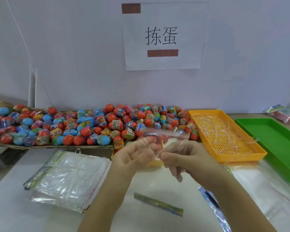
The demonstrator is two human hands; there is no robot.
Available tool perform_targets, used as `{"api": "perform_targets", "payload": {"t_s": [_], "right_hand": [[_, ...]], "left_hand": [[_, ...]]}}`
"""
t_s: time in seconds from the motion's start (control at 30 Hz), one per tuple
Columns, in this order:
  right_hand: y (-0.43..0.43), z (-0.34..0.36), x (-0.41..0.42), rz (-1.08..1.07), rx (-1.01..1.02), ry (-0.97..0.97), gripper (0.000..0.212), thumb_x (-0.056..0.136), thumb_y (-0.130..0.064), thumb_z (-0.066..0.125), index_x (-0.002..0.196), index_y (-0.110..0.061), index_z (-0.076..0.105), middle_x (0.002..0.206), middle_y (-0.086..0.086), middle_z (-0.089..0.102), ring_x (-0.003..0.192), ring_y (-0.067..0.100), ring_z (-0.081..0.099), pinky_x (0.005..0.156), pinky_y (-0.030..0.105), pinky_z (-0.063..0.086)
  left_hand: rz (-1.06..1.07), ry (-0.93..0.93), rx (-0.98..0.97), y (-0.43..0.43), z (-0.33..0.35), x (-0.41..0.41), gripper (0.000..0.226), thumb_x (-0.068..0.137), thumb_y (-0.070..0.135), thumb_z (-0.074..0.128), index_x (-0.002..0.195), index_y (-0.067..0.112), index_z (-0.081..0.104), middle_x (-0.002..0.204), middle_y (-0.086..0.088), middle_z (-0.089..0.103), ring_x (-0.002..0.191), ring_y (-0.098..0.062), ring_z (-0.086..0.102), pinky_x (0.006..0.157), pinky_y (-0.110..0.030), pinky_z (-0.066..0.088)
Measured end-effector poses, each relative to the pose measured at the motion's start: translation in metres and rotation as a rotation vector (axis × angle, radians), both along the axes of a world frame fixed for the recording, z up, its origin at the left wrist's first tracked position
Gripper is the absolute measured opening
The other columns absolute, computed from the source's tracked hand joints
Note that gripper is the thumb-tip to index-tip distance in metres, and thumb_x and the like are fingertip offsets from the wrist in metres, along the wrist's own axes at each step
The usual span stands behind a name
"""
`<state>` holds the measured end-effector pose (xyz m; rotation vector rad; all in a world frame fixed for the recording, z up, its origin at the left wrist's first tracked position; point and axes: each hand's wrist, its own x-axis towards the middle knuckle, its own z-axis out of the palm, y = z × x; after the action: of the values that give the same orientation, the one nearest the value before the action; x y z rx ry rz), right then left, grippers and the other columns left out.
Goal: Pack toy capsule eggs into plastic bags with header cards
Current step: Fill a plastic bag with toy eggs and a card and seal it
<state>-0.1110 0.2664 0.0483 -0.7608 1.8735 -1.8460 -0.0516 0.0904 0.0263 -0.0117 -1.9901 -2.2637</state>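
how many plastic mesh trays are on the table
2: an orange tray just right of the egg pile, with clear strips in it, and a green tray beside it further right. Others may lie outside the frame.

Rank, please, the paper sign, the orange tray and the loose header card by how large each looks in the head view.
1. paper sign
2. orange tray, clearly smaller
3. header card, a thin strip, smallest though nearest the camera
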Motion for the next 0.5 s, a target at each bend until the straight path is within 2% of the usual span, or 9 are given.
{"api": "perform_targets", "payload": {"t_s": [0.07, 0.13, 0.2, 0.23, 0.3, 0.37, 0.43, 0.5], "right_hand": [[-0.002, 0.002, 0.002, 0.023, 0.059, 0.001, 0.008, 0.079, -0.023, 0.075, 0.083, -0.017, 0.077, 0.055, 0.001, 0.063, 0.043, 0.010, 0.052, 0.044, 0.021, 0.045], [-0.006, 0.001, 0.003, -0.025, 0.058, -0.016, 0.021, 0.073, -0.028, 0.076, 0.092, -0.019, 0.074, 0.060, 0.003, 0.067, 0.046, 0.011, 0.057, 0.044, 0.022, 0.047], [-0.008, -0.002, -0.001, -0.163, 0.002, -0.078, 0.046, 0.065, -0.039, 0.077, 0.106, -0.023, 0.066, 0.072, 0.003, 0.070, 0.055, 0.015, 0.063, 0.046, 0.028, 0.052], [-0.009, -0.006, -0.005, -0.258, -0.004, -0.080, 0.050, 0.065, -0.043, 0.075, 0.111, -0.027, 0.062, 0.079, 0.002, 0.071, 0.061, 0.016, 0.066, 0.050, 0.030, 0.055], [-0.012, -0.013, -0.014, -0.445, 0.077, 0.016, 0.035, 0.078, -0.042, 0.070, 0.110, -0.034, 0.059, 0.092, -0.002, 0.069, 0.070, 0.011, 0.067, 0.058, 0.029, 0.057], [-0.017, -0.022, -0.024, -0.516, 0.220, 0.182, 0.019, 0.088, -0.033, 0.065, 0.102, -0.043, 0.055, 0.094, -0.009, 0.064, 0.074, 0.007, 0.062, 0.063, 0.017, 0.052], [-0.023, -0.031, -0.034, -0.486, 0.343, 0.326, 0.024, 0.089, -0.027, 0.064, 0.102, -0.045, 0.055, 0.093, -0.015, 0.060, 0.074, 0.003, 0.056, 0.063, 0.009, 0.045], [-0.032, -0.036, -0.043, -0.445, 0.478, 0.475, 0.029, 0.089, -0.026, 0.064, 0.114, -0.039, 0.058, 0.097, -0.015, 0.056, 0.082, 0.001, 0.051, 0.067, 0.010, 0.040]], "left_hand": [[-0.059, -0.029, -0.027, 0.004, 0.000, 0.000, 0.045, 0.066, 0.051, 0.082, 0.101, 0.023, 0.077, 0.097, -0.005, 0.077, 0.087, -0.022, 0.074, 0.068, -0.024, 0.058], [-0.001, -0.035, -0.004, 0.005, -0.002, -0.001, 0.025, 0.069, 0.037, 0.078, 0.092, 0.029, 0.079, 0.087, -0.006, 0.077, 0.073, -0.019, 0.073, 0.059, -0.024, 0.056], [0.120, -0.046, 0.088, 0.001, -0.003, -0.004, 0.025, 0.060, 0.031, 0.077, 0.084, 0.023, 0.081, 0.080, -0.009, 0.076, 0.062, -0.018, 0.070, 0.053, -0.025, 0.055], [0.167, -0.046, 0.153, -0.002, -0.003, -0.006, 0.027, 0.056, 0.029, 0.078, 0.081, 0.019, 0.081, 0.078, -0.012, 0.076, 0.060, -0.020, 0.070, 0.052, -0.026, 0.055], [0.222, -0.044, 0.245, -0.008, -0.004, -0.008, 0.033, 0.049, 0.027, 0.082, 0.079, 0.015, 0.080, 0.079, -0.014, 0.075, 0.063, -0.023, 0.072, 0.053, -0.029, 0.057], [0.258, -0.057, 0.279, -0.012, -0.005, -0.010, 0.037, 0.044, 0.027, 0.084, 0.079, 0.014, 0.080, 0.080, -0.015, 0.075, 0.063, -0.024, 0.073, 0.053, -0.029, 0.057], [0.276, -0.069, 0.295, -0.013, -0.006, -0.011, 0.038, 0.044, 0.027, 0.086, 0.079, 0.014, 0.080, 0.079, -0.017, 0.075, 0.062, -0.024, 0.072, 0.053, -0.030, 0.056], [0.288, -0.078, 0.297, -0.013, -0.006, -0.010, 0.038, 0.044, 0.028, 0.086, 0.079, 0.015, 0.080, 0.079, -0.016, 0.075, 0.063, -0.024, 0.072, 0.055, -0.031, 0.057]]}}
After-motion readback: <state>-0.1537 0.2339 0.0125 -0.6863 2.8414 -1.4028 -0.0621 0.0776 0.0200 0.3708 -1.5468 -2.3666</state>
